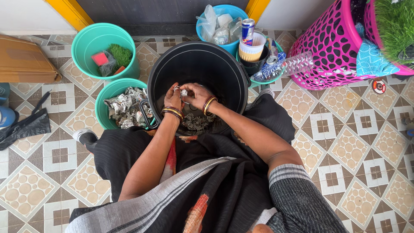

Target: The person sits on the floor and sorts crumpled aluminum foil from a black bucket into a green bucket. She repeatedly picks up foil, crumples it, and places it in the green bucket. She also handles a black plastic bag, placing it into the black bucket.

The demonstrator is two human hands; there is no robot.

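Both hands meet over the mouth of a big black bin (224, 60). My left hand (173, 97) and my right hand (195, 93) together pinch a small crumpled silvery scrap (183, 92) between their fingertips. Both wrists wear coloured bangles. At the bottom of the bin lies a small heap of crumpled grey scraps (196, 122). Just left of my left hand stands a teal bucket (103, 97) holding crumpled foil-like wrappers (127, 107).
A second teal bucket (88, 41) with green and red bits stands at the back left. A blue bucket (230, 11) of clear plastic, a basin with cups, cans and a bottle (297, 64), and a pink laundry basket (332, 47) stand behind and to the right. Cardboard (26, 60) lies far left.
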